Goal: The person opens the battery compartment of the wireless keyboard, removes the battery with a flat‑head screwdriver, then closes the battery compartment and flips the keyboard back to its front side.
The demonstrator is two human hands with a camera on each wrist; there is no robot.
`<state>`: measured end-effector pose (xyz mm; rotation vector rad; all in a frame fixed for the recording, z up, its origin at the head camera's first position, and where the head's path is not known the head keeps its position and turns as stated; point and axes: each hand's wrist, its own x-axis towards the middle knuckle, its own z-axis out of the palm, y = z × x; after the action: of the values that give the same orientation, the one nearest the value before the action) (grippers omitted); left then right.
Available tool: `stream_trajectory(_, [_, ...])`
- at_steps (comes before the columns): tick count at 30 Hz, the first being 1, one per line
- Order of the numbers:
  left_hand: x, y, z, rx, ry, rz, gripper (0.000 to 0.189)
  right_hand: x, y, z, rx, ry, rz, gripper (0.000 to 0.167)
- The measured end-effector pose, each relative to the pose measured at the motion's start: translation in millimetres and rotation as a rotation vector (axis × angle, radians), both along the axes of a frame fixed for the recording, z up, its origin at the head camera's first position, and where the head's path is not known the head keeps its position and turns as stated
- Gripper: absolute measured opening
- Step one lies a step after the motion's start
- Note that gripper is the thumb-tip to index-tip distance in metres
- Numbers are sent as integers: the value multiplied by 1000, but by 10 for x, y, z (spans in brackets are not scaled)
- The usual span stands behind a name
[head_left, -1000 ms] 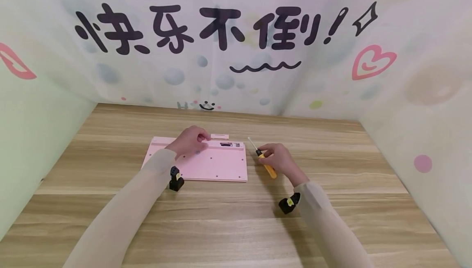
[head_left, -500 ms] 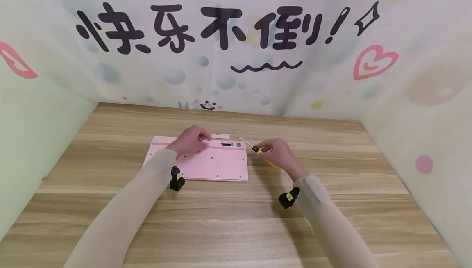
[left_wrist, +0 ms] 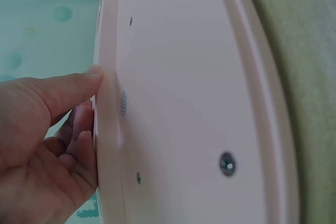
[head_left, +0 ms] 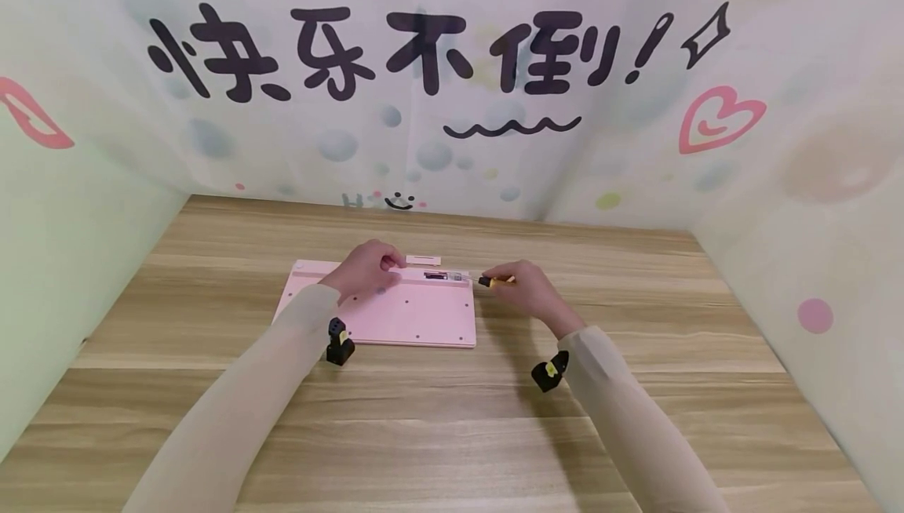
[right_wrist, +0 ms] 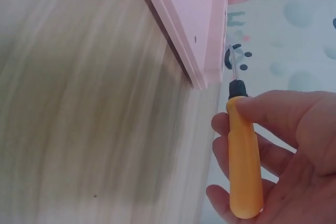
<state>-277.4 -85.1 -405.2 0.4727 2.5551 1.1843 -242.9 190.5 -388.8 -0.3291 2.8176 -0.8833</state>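
A pink keyboard [head_left: 384, 323] lies underside up on the table, several small dark screws showing on its back. An uncovered battery compartment [head_left: 435, 275] is near its far right corner. My left hand [head_left: 363, 266] grips the far raised edge; in the left wrist view the thumb [left_wrist: 79, 85] presses on that edge with the other fingers curled behind it. In my right hand [head_left: 530, 289] is a screwdriver [right_wrist: 245, 156] with a yellow handle and black collar. Its shaft points left to the compartment's right end; whether the tip touches anything I cannot tell.
A small pink battery cover [head_left: 424, 260] lies just beyond the keyboard's far edge. The wooden table [head_left: 438, 434] ends at a printed cloth wall [head_left: 452, 168] behind, with more walls at both sides.
My right hand has moved up and left, swinging the screwdriver from a steep slant to nearly level, its tip now at the keyboard's far right corner. The left hand keeps its place.
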Motion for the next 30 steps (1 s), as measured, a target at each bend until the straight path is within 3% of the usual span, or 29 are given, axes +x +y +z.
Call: stream_trajectory(30, [-6, -6, -13, 2, -5, 13, 22, -148, -52, 156, 75, 74, 152, 22])
